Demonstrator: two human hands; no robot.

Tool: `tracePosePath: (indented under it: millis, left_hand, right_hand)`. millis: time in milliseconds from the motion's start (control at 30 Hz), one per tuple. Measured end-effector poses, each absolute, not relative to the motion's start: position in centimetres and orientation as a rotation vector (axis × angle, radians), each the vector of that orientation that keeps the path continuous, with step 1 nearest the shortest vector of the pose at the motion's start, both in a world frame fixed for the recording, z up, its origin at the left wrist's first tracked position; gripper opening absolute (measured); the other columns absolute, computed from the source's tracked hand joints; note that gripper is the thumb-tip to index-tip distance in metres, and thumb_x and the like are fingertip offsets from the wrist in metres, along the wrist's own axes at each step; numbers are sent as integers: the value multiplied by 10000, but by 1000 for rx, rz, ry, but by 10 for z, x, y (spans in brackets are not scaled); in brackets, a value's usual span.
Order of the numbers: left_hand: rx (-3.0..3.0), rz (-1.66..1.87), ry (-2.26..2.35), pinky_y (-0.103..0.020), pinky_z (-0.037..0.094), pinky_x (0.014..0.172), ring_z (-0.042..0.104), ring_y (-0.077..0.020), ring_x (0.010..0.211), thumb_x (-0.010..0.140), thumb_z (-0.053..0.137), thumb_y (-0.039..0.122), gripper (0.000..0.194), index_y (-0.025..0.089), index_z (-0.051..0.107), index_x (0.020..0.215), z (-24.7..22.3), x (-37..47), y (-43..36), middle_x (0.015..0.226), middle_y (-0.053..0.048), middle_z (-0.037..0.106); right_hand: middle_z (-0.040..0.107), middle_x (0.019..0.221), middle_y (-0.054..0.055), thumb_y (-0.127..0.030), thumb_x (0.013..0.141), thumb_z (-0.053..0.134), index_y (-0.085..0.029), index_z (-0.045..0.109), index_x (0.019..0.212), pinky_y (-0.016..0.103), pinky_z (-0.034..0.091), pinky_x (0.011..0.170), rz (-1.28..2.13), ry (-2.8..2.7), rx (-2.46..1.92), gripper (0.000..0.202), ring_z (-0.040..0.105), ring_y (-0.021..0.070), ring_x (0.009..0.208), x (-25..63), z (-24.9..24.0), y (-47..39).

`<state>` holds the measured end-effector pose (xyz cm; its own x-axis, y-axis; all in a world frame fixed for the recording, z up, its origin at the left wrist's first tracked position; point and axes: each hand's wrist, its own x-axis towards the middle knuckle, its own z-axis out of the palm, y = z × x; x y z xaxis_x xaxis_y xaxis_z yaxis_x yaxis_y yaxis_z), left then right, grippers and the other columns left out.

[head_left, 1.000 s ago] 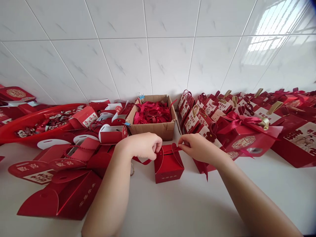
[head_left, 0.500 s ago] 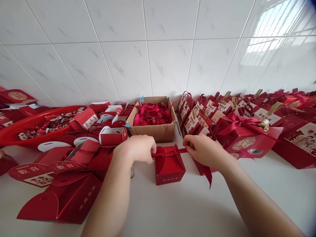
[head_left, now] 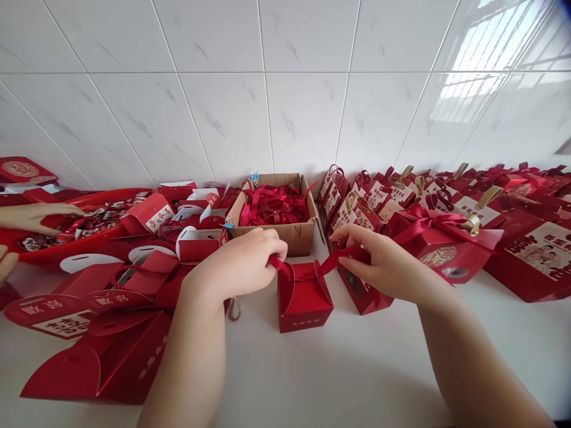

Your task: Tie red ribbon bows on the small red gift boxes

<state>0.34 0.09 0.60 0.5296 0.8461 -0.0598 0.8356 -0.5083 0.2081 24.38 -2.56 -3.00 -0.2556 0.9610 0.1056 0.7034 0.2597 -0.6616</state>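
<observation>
囍 on white label, other characters unclear

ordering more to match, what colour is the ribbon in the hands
The ribbon is deep red, seen best in the head view.

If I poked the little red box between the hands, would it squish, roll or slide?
The little red box would probably squish: its walls look like thin card. It might slide rather than roll, being flat-sided, though the red ribbon in the left hand and right hand could restrain it.
</observation>
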Motion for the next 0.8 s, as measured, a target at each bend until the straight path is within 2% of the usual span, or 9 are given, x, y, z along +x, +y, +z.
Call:
tracePosePath:
  millis: [100,200,333,467,600,800]
  left_hand:
    - [2498,56,1438,-266,313,512,492,-166,612,754,388,156,136,213,459,652,9,3,1,719,-13,562]
    - [2500,144,1477,-264,298,486,470,-155,559,789,388,195,156,222,495,678,12,1,0,689,-1,569]
    - [2457,363,1503,-243,325,484,496,-136,535,840,422,292,171,272,582,896,14,-4,-3,715,23,596]
    - [2385,637,1410,-225,363,506,490,-125,552,821,519,331,256,289,554,1070,17,-8,-5,679,43,564]
    - [2154,901,1094,-230,404,564,481,-116,566,800,588,305,206,251,596,999,22,-8,-3,577,50,503]
    - [1919,1007,835,-227,391,484,439,-91,499,759,666,307,171,245,692,916,20,-15,6,588,23,492]
  right_hand:
    - [590,856,-4,-169,788,476,-273,538,1081,241,422,587,589,-2054,-1519,316,526,125,635,250,-29,-26]
    - [581,993,22,-116,750,467,-267,559,1074,237,409,557,465,-2021,-1509,369,518,112,620,254,-27,-28]
    - [611,875,16,-137,759,487,-239,582,988,227,388,494,444,-1910,-1495,268,478,92,524,259,-22,-31]
    - [638,816,19,-206,773,550,-222,590,923,232,433,507,475,-1798,-1399,156,545,123,581,262,-19,-32]
    - [665,865,21,-218,772,580,-230,603,914,232,463,540,394,-1706,-1356,145,585,141,662,264,-18,-31]
    - [552,568,-43,-207,768,592,-225,619,860,194,340,399,325,-1658,-1385,98,401,76,441,265,-16,-31]
